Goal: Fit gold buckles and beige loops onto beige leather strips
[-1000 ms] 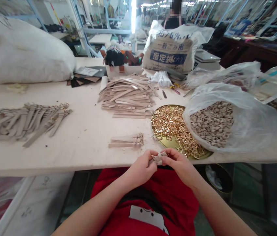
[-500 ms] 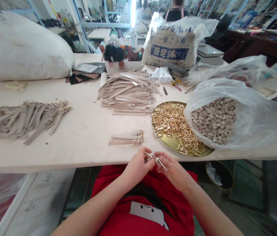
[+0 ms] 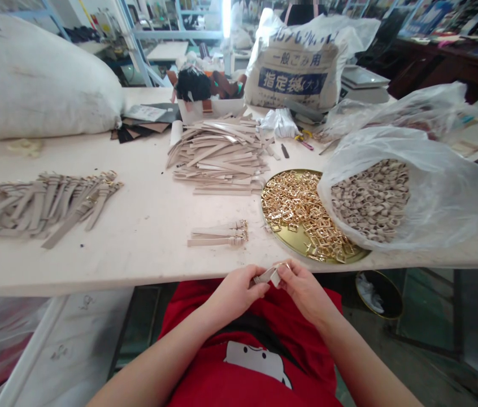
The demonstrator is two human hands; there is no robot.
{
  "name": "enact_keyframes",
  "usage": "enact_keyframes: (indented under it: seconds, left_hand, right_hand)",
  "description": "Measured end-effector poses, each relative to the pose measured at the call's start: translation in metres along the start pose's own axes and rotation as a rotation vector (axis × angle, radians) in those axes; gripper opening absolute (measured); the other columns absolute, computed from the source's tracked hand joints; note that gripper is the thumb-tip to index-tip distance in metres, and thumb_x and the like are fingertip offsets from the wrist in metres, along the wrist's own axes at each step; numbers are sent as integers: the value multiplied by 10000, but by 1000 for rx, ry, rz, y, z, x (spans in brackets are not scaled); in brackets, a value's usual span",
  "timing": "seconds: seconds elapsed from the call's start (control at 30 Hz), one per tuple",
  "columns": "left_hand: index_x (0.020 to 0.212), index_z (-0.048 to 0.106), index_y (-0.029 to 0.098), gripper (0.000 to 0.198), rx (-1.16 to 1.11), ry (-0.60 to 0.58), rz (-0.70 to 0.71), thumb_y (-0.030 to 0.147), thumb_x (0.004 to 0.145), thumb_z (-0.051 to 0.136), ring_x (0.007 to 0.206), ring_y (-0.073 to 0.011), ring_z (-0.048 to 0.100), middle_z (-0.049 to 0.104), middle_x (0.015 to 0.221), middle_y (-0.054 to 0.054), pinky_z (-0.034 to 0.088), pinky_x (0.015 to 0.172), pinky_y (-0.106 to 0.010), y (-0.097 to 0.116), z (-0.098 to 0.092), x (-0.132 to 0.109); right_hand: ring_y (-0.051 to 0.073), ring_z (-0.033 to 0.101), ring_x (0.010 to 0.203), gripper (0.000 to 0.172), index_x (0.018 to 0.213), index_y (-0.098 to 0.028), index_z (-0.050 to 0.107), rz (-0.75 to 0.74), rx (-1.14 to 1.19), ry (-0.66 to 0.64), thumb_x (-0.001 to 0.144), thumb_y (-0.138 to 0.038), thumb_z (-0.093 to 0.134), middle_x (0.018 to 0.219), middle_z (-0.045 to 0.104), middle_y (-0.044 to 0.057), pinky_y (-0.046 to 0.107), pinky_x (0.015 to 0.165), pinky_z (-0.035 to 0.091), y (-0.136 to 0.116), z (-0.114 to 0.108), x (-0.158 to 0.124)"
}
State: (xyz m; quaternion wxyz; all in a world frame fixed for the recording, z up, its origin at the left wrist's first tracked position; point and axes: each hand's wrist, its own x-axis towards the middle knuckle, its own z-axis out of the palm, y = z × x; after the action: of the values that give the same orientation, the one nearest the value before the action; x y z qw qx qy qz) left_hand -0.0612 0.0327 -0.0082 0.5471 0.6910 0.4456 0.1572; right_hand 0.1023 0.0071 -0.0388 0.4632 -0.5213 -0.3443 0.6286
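Over my lap at the table edge, my left hand [image 3: 251, 285] pinches a beige strap [image 3: 265, 276]. My right hand [image 3: 297, 281] grips the strap's folded end, where a bit of gold buckle shows by the fingertips. Just beyond lie a few straps with buckles [image 3: 217, 234]. To the right, a round gold tray [image 3: 293, 243] bears many gold buckles [image 3: 294, 200]. A clear plastic bag [image 3: 446, 192] beside it holds small beige loops [image 3: 370, 200]. Farther back is a heap of plain beige straps [image 3: 222, 152].
A pile of buckled straps [image 3: 52, 203] lies on the left of the table [image 3: 137, 254]. Large white sacks [image 3: 44, 85] and a printed sack [image 3: 294, 68] stand at the back, with a white box [image 3: 209, 110] between. Below the edge at right is a round bin [image 3: 378, 294].
My hands have turned the strap, and its end is now folded up between them. The right fingers have closed in nearer the buckle. The view has shifted slightly.
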Motion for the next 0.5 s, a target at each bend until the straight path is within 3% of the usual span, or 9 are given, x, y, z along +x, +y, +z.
enact_keyframes:
  seconds: [0.1, 0.17, 0.27, 0.33, 0.43, 0.5]
  left_hand:
    - [1115, 546, 164, 392, -29, 28, -35, 258, 735, 536, 799, -182, 586, 654, 923, -53, 432, 737, -277, 2, 3, 1]
    - [1186, 495, 137, 475, -71, 25, -73, 249, 727, 543, 824, -190, 599, 658, 930, -75, 438, 784, -298, 1, 5, 3]
    - [1217, 459, 126, 538, -164, -2, -99, 243, 704, 573, 843, -187, 609, 653, 970, -94, 448, 804, -307, -6, 8, 6]
    - [1185, 476, 128, 523, -251, -55, -131, 265, 694, 592, 813, -178, 617, 657, 948, -89, 469, 753, -295, -13, 8, 7]
    - [1017, 553, 116, 369, -403, -141, -257, 350, 733, 559, 715, -145, 626, 666, 824, -68, 481, 649, -253, -22, 9, 6]
    - [903, 573, 114, 330, -475, -130, -327, 398, 736, 556, 678, -125, 623, 664, 786, -62, 480, 628, -234, -25, 10, 6]
  right_hand:
    - [116, 424, 556, 283, 646, -209, 427, -151, -275, 224, 714, -405, 618, 592, 456, -44, 262, 561, 379, 2, 3, 0]
    - [129, 456, 578, 244, 758, -208, 467, -203, -381, 293, 713, -399, 612, 643, 485, -33, 267, 563, 397, 3, 4, 0]
    - [147, 510, 630, 271, 918, -189, 510, -222, -485, 199, 755, -401, 551, 721, 545, 0, 278, 596, 425, 4, 0, -2]
    - [144, 506, 613, 243, 900, -182, 525, -230, -573, 159, 779, -392, 518, 698, 545, -1, 272, 586, 420, 6, -4, -3]
    - [143, 495, 596, 204, 859, -186, 510, -265, -683, 225, 786, -377, 514, 668, 528, -11, 269, 578, 410, 12, -6, -5]
    - [147, 502, 601, 187, 844, -192, 496, -279, -736, 241, 788, -369, 514, 671, 530, -10, 271, 586, 409, 17, -4, -6]
